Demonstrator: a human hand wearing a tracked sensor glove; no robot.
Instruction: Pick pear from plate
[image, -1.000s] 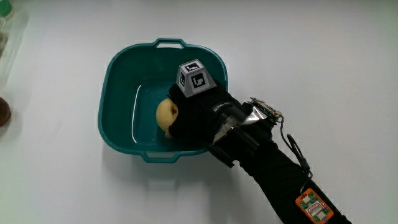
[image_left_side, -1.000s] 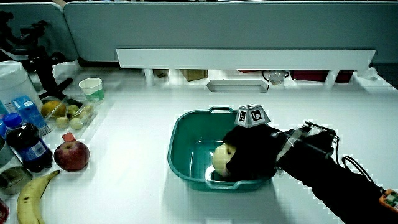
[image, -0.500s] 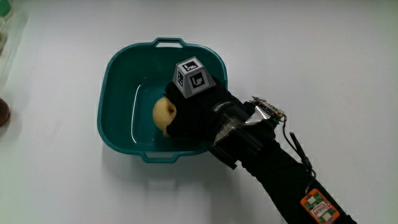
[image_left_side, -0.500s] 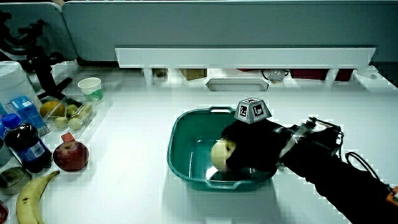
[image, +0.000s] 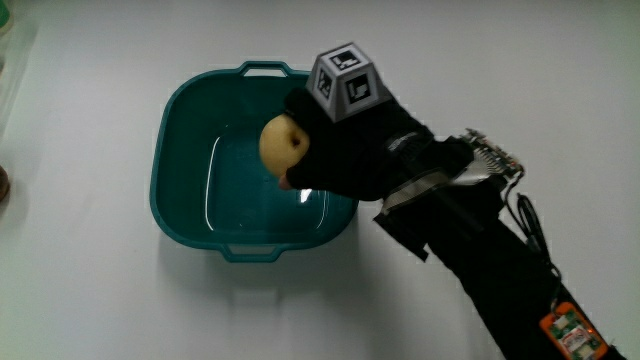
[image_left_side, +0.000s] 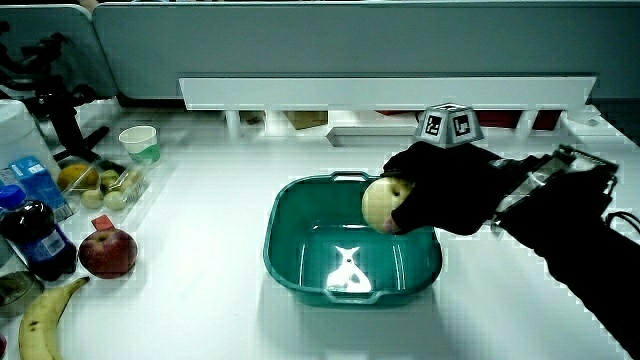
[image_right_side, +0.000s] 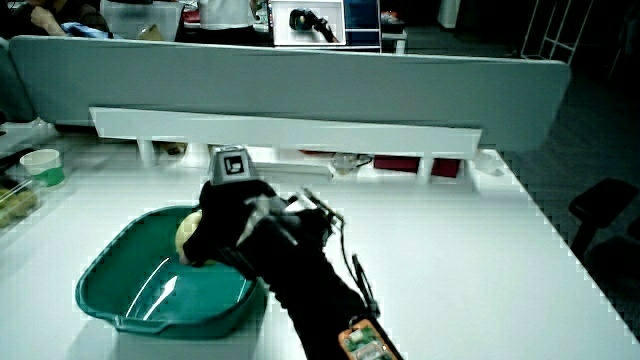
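Observation:
A pale yellow pear (image: 282, 146) is held in the air above a teal basin (image: 180, 190), which has nothing inside it. The gloved hand (image: 350, 150) is shut on the pear, and the patterned cube (image: 347, 84) rides on its back. In both side views the pear (image_left_side: 381, 205) (image_right_side: 187, 233) hangs clear over the basin (image_left_side: 290, 250) (image_right_side: 105, 290), gripped by the hand (image_left_side: 450, 190) (image_right_side: 232, 215). The forearm (image: 500, 270) reaches in over the basin's rim.
Beside the basin in a side view lie a red apple (image_left_side: 107, 252), a banana (image_left_side: 40, 315), a dark bottle (image_left_side: 25, 240), a clear tray of small fruit (image_left_side: 100, 185) and a paper cup (image_left_side: 141, 144). A low partition (image_left_side: 380, 40) runs along the table's edge.
The hand has lifted the pear up out of the basin; before, the pear rested low inside it. The basin stayed in place.

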